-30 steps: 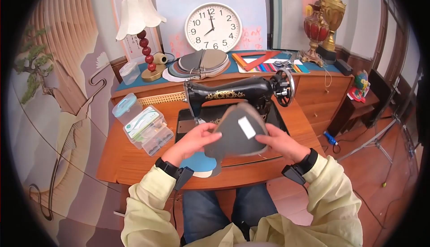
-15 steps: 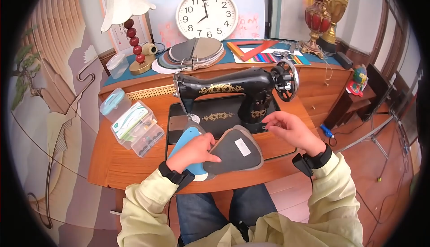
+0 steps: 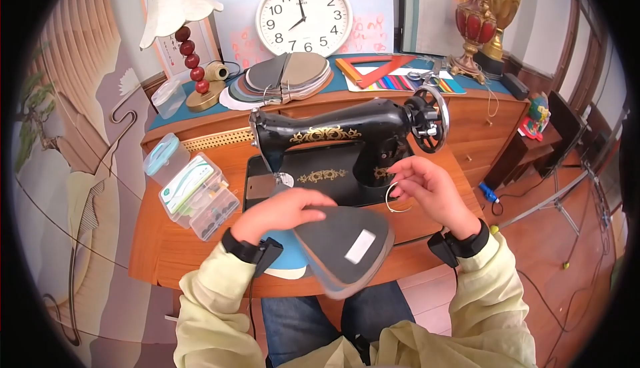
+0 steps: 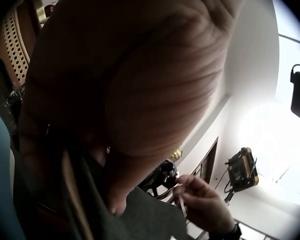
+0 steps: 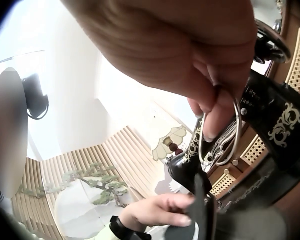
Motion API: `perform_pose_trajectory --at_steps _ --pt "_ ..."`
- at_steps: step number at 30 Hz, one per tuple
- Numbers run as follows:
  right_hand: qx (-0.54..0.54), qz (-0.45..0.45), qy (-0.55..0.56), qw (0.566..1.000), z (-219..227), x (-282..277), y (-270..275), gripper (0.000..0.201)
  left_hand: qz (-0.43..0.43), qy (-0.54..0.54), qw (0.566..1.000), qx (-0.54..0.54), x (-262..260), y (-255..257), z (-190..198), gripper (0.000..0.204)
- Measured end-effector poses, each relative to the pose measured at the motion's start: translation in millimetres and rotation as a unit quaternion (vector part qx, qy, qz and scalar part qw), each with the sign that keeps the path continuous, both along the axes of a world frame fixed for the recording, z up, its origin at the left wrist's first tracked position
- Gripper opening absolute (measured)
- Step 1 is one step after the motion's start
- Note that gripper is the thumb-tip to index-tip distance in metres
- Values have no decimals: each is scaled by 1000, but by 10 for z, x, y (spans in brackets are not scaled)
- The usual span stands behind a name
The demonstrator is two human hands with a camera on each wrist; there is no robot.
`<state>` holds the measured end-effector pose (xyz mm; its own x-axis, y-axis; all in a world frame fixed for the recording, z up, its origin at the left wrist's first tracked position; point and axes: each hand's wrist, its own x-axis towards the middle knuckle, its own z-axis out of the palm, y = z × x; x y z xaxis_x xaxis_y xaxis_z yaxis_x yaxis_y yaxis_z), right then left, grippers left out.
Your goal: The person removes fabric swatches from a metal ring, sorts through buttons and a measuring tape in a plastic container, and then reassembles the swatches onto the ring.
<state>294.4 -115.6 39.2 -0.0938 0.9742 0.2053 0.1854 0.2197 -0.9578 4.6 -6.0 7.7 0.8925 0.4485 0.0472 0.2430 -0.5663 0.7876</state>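
My left hand [image 3: 283,211] grips a stack of dark grey fan-shaped swatches [image 3: 343,248] with a white label, held over the table's front edge. In the left wrist view the grey swatches [image 4: 150,217] lie under my fingers. My right hand [image 3: 423,185] pinches an open metal binder ring [image 3: 389,198] in front of the black sewing machine [image 3: 340,135]. The right wrist view shows the ring [image 5: 220,132] held between thumb and fingertips. A blue swatch [image 3: 287,251] lies on the table under my left hand.
Clear plastic boxes [image 3: 193,188] stand at the table's left. Behind the machine a shelf carries a lamp [image 3: 177,8], a fanned swatch pile [image 3: 283,75], a clock [image 3: 303,15], a red triangle ruler [image 3: 377,68] and two trophies [image 3: 483,25].
My left hand has drawn the grey swatch stack nearer and lower, past the table edge. My right hand let go of the stack and now holds the metal ring near the machine.
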Motion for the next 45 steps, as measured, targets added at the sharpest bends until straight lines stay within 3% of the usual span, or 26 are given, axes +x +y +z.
perform_pose_trajectory --at_steps 3,4,7,9,13,17,22,28,31,34,38,45 --pt "-30 -1 4 1000 20 -101 57 23 152 39 976 149 204 -49 -42 28" --pt "-20 8 14 1000 -69 -122 114 22 137 -1 982 130 223 -45 -71 33" --pt "0 16 10 1000 -198 -224 225 20 105 43 988 102 164 -30 -111 39" --pt "47 28 -7 998 -344 -307 371 18 125 88 983 105 140 -36 -78 43" --pt "18 72 32 997 -361 -576 522 19 158 111 977 94 117 -14 -123 46" --pt "6 97 29 995 -393 -692 657 18 154 102 980 72 132 34 -197 45" --pt "4 62 37 997 -641 -626 785 19 160 140 976 46 117 -3 -117 39" --pt "-39 77 132 988 -722 -592 757 17 135 74 980 129 57 10 -170 32" --pt "-29 80 118 989 -720 -604 728 14 136 52 984 104 44 27 -129 32" --pt "-21 69 73 995 -713 -545 697 10 177 4 984 -22 23 20 -60 36" --pt "-33 90 191 977 -687 -520 696 11 190 -56 967 -158 -7 63 -118 43" --pt "-51 128 224 965 -593 -552 643 18 213 -138 936 -245 30 37 -152 37"
